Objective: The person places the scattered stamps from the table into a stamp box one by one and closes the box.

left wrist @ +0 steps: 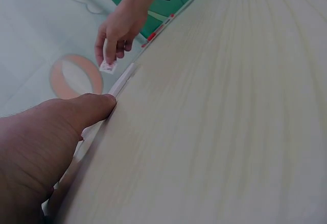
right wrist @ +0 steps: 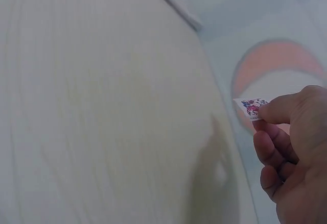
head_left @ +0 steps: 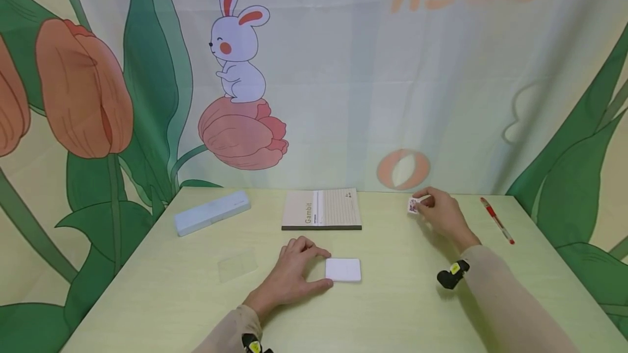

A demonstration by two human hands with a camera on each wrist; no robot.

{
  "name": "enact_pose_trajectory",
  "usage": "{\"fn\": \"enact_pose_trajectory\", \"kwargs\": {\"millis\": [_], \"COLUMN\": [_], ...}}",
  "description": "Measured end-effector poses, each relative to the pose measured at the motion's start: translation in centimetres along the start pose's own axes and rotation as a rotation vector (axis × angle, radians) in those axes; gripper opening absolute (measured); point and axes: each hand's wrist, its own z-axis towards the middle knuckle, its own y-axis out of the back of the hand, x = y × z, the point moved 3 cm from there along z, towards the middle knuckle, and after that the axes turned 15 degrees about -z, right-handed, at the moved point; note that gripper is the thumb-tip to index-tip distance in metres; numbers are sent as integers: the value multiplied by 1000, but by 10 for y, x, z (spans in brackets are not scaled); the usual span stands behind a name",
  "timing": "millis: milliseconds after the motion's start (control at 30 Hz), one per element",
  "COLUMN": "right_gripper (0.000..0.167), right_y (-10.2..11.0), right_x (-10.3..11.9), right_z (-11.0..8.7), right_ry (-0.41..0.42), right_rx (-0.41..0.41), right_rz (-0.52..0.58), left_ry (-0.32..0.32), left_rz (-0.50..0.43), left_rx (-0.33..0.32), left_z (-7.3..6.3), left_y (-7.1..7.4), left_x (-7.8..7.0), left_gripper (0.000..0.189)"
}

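My left hand (head_left: 296, 271) rests on the table at a white rectangular stack (head_left: 343, 269), thumb and forefinger holding its two left corners. The left wrist view shows the thumb against the edge of this stack (left wrist: 122, 81). Far to the right, my right hand (head_left: 441, 214) pinches a small white-bordered card (head_left: 412, 206) between thumb and fingers. A coloured print, mostly red and blue, shows on the card (right wrist: 251, 107) in the right wrist view. The card is held near the back edge of the table, and the other right fingers are curled below it.
A notebook (head_left: 338, 211) lies at the back middle of the table (head_left: 392, 309). A pale blue case (head_left: 212, 213) lies at the back left, with a clear plastic piece (head_left: 237, 265) in front of it. A red pen (head_left: 497, 220) lies at the right. A printed curtain (head_left: 324, 97) hangs behind.
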Motion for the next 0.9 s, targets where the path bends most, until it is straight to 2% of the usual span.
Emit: {"fn": "enact_pose_trajectory", "kwargs": {"millis": [300,667,900], "right_gripper": [25,23,19], "right_y": [11,7,-7], "right_x": [34,82,119], "right_z": [-12,-42,-62], "right_ry": [70,124,169], "right_rx": [-69,-38,-3], "right_rz": [73,222,301], "left_ry": [-5,-1,7], "left_rz": [0,2,8], "left_rx": [0,3,2], "left_z": [0,0,0], "left_y": [-1,0,0], "left_x": [-1,0,0], "left_gripper": [55,55,55]}}
